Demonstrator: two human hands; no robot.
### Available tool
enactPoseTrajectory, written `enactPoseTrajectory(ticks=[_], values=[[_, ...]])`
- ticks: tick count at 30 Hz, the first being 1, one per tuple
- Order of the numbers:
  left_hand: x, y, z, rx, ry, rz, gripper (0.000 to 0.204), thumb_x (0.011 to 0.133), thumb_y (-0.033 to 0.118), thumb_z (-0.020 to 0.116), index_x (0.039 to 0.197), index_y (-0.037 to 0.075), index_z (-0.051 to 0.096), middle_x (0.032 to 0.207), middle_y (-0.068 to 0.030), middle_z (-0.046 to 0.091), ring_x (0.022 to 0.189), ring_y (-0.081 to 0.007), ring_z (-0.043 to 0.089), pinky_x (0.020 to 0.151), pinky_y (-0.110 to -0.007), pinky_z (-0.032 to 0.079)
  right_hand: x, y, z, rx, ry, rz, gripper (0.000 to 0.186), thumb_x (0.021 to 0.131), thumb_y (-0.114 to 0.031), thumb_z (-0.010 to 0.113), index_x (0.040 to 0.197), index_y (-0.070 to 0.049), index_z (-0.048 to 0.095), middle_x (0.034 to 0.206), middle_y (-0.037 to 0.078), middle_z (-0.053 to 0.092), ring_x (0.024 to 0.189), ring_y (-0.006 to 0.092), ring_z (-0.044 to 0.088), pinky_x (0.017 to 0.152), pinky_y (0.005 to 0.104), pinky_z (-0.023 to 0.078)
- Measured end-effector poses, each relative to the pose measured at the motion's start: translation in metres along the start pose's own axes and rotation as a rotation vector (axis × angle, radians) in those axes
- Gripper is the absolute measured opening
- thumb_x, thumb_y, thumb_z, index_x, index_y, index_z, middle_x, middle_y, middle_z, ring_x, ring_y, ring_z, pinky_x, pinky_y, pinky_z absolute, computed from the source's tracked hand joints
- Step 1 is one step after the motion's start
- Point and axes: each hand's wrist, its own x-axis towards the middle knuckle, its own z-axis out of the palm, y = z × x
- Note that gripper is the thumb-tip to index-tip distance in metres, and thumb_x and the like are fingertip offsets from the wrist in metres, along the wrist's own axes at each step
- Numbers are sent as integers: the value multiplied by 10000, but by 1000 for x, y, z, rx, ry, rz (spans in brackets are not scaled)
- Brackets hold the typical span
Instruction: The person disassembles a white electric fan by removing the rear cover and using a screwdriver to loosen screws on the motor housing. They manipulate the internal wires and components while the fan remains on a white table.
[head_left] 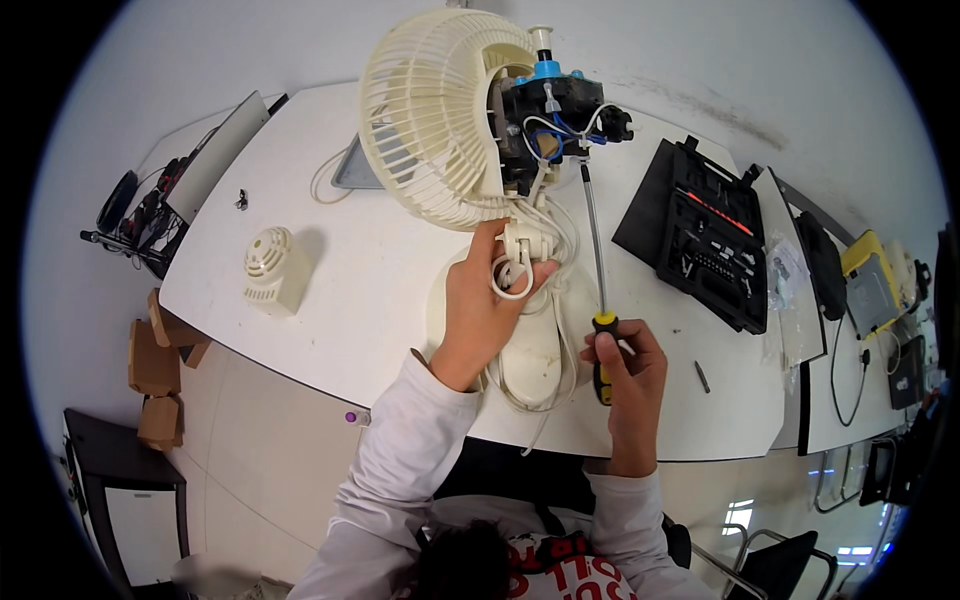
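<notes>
A cream fan with a slatted grille (420, 120) has its motor housing (560, 100) exposed, black with blue parts and wires. My left hand (480, 310) grips the white pivot joint (527, 240) on the fan's neck, among loops of white cord, above the fan base (532, 355). My right hand (630, 375) holds a yellow-and-black screwdriver (598, 260) upright, its long shaft reaching to the lower edge of the motor housing; whether the tip touches it I cannot tell.
A detached cream vented cover (275, 270) lies left on the white table (370, 340). Behind the grille is a grey tray (355, 165). An open black toolkit (715, 235) and a small dark bit (702, 376) lie right. Cardboard boxes (155, 355) and chairs (770, 560) stand beyond the table.
</notes>
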Motion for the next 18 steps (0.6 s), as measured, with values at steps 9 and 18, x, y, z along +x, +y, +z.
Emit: enactPoseTrajectory(ticks=[9,18], values=[[-2,3,2,31,7,1,516,780,191,771,1153,-12,478,823,-174,678,740,-267,690,629,-288,507,0,-4,-2,-778,151,-581,225,791,-56,718,873,-14,512,760,71,558,592,147,507,539,275,424],[-2,4,0,46,-13,-20,524,776,181,774,1157,-14,473,797,-166,672,722,-253,688,610,-283,500,3,-22,-14,49,-367,106,349,979,-285,428,1126,-15,592,718,12,519,632,78,419,565,209,322]])
